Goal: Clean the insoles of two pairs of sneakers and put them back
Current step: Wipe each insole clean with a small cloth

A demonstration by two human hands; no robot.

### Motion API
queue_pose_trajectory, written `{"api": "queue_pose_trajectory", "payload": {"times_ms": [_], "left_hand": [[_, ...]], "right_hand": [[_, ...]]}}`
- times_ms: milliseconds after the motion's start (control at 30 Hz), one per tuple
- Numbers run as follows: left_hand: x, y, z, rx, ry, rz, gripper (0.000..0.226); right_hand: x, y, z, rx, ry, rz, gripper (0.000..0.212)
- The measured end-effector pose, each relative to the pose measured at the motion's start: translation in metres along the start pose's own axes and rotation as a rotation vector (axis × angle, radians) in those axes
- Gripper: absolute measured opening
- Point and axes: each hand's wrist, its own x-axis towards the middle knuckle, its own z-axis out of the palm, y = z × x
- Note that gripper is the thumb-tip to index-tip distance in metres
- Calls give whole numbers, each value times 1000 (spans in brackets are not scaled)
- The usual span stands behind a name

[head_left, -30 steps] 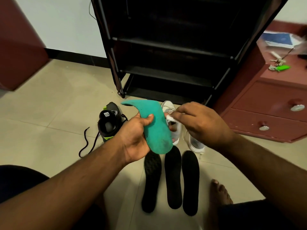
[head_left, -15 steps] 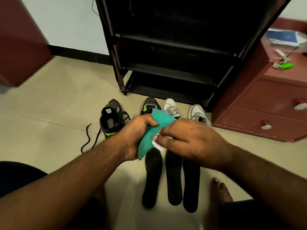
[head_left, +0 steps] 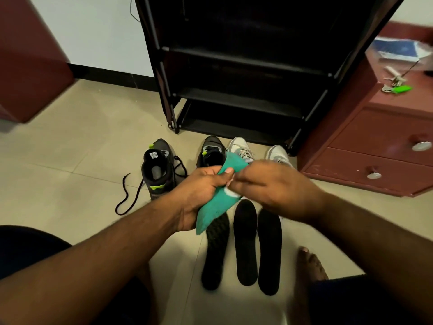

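fingers (head_left: 225,171) of left hand (head_left: 201,191) grasp teal insole (head_left: 218,202); right hand (head_left: 269,184) pinches white wipe (head_left: 230,192); beige tile floor (head_left: 70,160).

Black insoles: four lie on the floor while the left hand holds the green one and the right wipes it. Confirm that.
Not four: the head view shows three black insoles on the floor. The rest stands: the left hand holds the green insole and the right hand wipes it with a white wipe.
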Motion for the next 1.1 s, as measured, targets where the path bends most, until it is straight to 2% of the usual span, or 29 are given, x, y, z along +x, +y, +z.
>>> {"api": "queue_pose_trajectory", "payload": {"times_ms": [67,133,233,333,467,533,633,733,767,900,967,1100], "left_hand": [[0,2,1,3,2,-2,26],[0,3,0,-12,-6,-7,28],[5,1,-3,-71,-65,-59,30],[5,-3,-4,-131,-118,-139,33],[5,-1,-4,-177,-186,-151,34],[6,0,-5,-188,-171,-146,34],[10,-3,-8,-148,-124,-163,35],[14,-8,-9,-157,-100,-175,36],[14,-9,-9,-165,-105,-169,36],[11,-5,-7,-183,-125,-118,34],[12,-4,-9,-188,-132,-121,36],[16,-10,-10,-174,-111,-203,39]], "right_hand": [[-6,26,0,-46,4,148,23],[-5,25,2,-29,43,209,23],[4,-14,5,80,55,66,22],[5,-18,5,57,-51,-81,22],[-7,28,5,-33,-57,106,28],[-7,26,4,-42,-8,161,25],[2,-15,7,78,8,22,23],[4,-36,10,112,-102,-154,25],[2,-27,12,94,-106,-152,27],[-5,23,9,2,-38,64,24],[-4,18,9,0,-2,110,21],[2,-33,15,84,-54,-131,20]]}}
